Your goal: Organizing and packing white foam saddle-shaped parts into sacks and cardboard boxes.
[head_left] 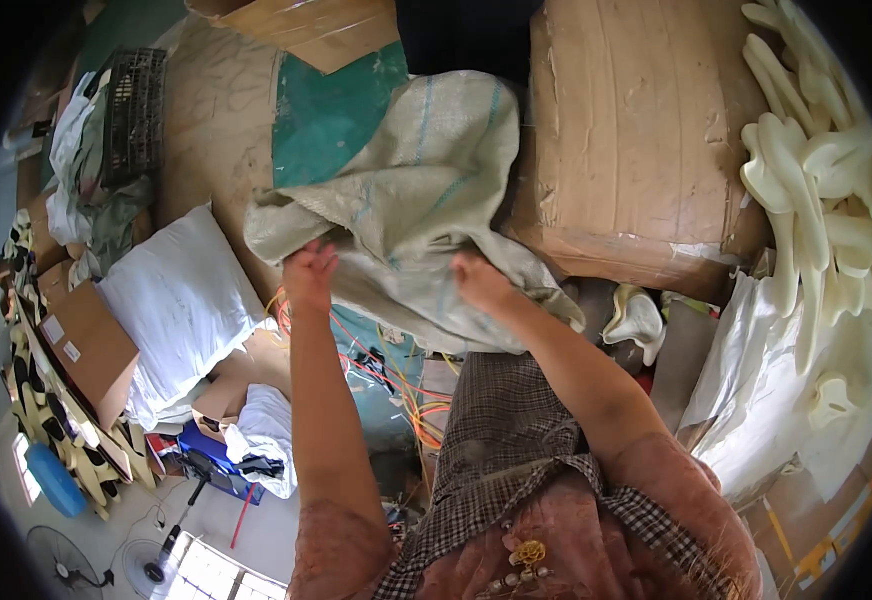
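Observation:
A large woven sack (446,170), pale grey-green with thin blue stripes, lies crumpled before me and hangs down toward my apron. At its left edge, my left hand (311,277) has curled fingers closed on the fabric. My right hand (481,280), slightly blurred, is closed in a fist on the sack's near right part. Some of the cloth is bunched between the two hands. Whatever lies beneath or inside the sack is hidden.
A big cardboard box (646,130) stands right of the sack. Cream curved foam-like pieces (806,190) pile at the far right. On the left are a stuffed white sack (186,300) and a black crate (136,115). Orange and yellow cords (421,415) hang below the hands.

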Action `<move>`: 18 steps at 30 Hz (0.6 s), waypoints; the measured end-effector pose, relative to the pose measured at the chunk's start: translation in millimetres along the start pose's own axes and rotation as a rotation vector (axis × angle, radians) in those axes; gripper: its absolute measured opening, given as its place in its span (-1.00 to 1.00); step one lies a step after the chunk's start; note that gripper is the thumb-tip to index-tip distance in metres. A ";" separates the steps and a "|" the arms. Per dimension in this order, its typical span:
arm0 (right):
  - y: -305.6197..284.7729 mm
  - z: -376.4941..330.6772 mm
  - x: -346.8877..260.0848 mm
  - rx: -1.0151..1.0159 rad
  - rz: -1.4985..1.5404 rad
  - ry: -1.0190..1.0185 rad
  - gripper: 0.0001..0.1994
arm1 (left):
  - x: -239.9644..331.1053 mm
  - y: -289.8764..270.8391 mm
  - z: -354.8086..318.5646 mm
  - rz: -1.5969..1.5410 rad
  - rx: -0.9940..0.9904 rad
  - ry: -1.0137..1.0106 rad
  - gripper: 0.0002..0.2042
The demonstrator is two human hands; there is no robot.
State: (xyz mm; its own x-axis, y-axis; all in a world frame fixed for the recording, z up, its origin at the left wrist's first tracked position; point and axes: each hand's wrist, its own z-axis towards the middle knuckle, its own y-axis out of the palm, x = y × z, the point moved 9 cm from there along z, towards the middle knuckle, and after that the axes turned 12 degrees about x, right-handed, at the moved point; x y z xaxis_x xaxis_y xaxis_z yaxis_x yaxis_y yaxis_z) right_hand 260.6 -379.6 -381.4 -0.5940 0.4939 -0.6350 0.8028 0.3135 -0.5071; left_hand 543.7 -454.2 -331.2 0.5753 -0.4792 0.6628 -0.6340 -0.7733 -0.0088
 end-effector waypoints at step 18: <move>-22.8 -38.6 -17.5 0.174 -0.211 -0.323 -0.62 | -115.2 248.7 -145.0 1.259 -0.982 1.568 -0.75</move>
State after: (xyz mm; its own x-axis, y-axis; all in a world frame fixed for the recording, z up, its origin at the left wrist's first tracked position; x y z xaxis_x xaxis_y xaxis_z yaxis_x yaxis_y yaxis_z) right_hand 254.7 -364.1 -336.2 -0.7521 0.1453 -0.6428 0.6578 0.2248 -0.7188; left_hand 244.8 -531.2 -301.2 -0.6322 0.5848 0.5083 -0.5006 0.1924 -0.8440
